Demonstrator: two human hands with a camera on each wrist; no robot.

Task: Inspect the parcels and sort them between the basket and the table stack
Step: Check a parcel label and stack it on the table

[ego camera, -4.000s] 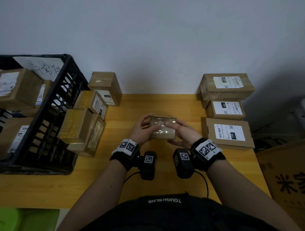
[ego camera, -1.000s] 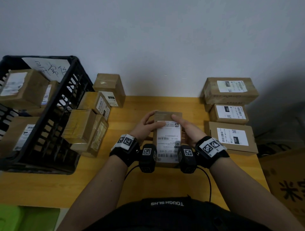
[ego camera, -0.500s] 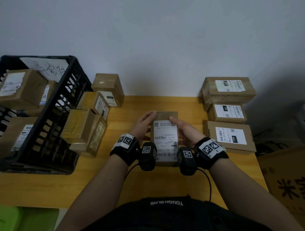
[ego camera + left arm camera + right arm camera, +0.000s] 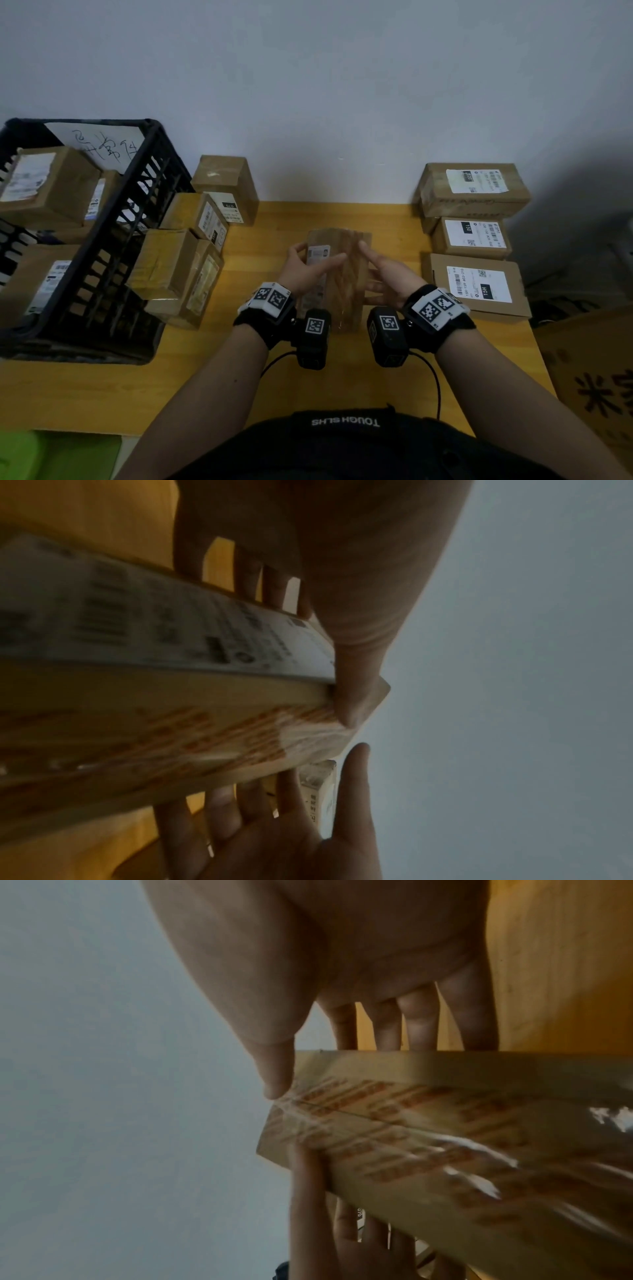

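Note:
Above the middle of the yellow table point(image 4: 219, 383) I hold a brown parcel point(image 4: 342, 284) between both hands. Its taped face with orange print point(image 4: 445, 1137) points up, and its white label point(image 4: 154, 623) faces left. My left hand point(image 4: 305, 270) grips it, thumb point(image 4: 359, 696) on the far edge and fingers behind the label side. My right hand point(image 4: 383, 277) has straight, spread fingers point(image 4: 240, 826) against the parcel's right side, and its thumb tip point(image 4: 277, 1080) touches the far corner. The black basket point(image 4: 113, 219) at left holds several parcels. The table stack point(image 4: 472, 192) stands at right.
Several loose parcels point(image 4: 171, 267) lean against the basket's right wall, with another point(image 4: 226, 185) by the wall. Two labelled boxes point(image 4: 476, 284) lie below the top of the right stack. A large carton point(image 4: 599, 377) stands off the table's right edge.
The parcel has been rolled to the left: half a second ago its white label faced up, now the taped printed face is up. My right fingers have spread off it.

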